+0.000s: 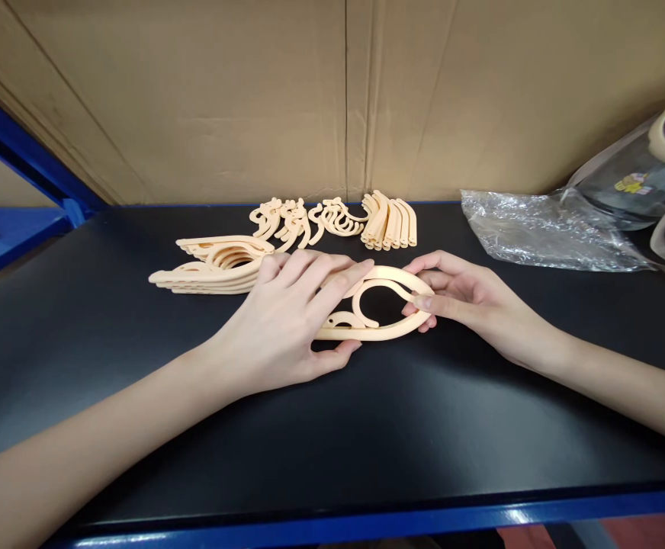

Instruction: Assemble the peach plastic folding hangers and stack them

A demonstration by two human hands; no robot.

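Observation:
Between my two hands is a peach-coloured plastic folding hanger [393, 332], folded into a loop with its curved hook inside. My left hand [295, 320] lies over its left end, fingers across the far arm and thumb by the near one, hiding that end. At the rounded right end, my right hand [458, 293] pinches the hanger between thumb and fingers. Just left of my left hand, a stack of similar folded hangers [212, 278] rests on the black tabletop [332, 442].
Loose hook pieces [303, 221] lie at the back, beside a bundle of curved hanger arms [388, 221]. A crinkled clear plastic bag [544, 236] and a transparent container [635, 179] are at the right. Cardboard [223, 99] stands behind; a blue frame edge [367, 526] runs along the front.

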